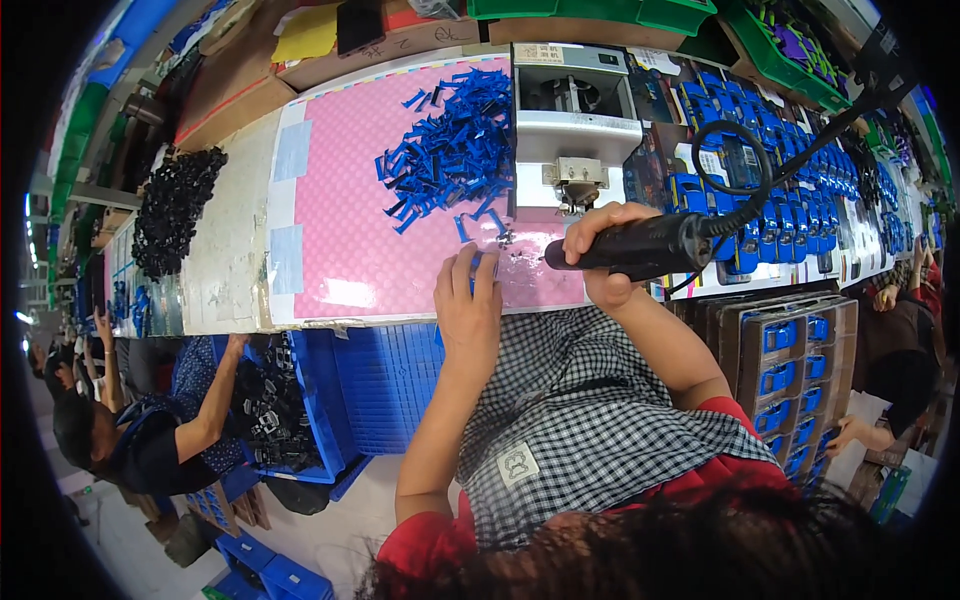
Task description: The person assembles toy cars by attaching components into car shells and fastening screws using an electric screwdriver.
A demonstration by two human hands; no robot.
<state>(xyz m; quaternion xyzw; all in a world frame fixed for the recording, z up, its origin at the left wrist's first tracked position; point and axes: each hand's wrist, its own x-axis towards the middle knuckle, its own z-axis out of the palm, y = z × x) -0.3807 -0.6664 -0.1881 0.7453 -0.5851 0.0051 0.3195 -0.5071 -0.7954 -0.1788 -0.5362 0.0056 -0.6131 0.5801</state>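
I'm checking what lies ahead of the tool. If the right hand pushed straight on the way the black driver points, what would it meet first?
The right hand aims the black driver leftward; it would likely first meet the left hand, though depth is unclear.

Long worktop (240, 250) runs across the view, surface worn and whitish at left, w/ a pink dotted mat (350, 200) taped on top. Cardboard sheets (235, 95) and a yellow sheet (305, 32) lie along the far edge. Green plastic bins (690, 12) stand at the top, more at upper right. Below the worktop front: blue plastic crates (385, 375), one holding black parts. Floor (130, 545) is pale grey, w/ more blue crates at bottom left. Stacked brown cardboard trays (790, 360) sit at right. Another person (150, 440) sits at lower left, others at far right. Light is bright, even, indoor.
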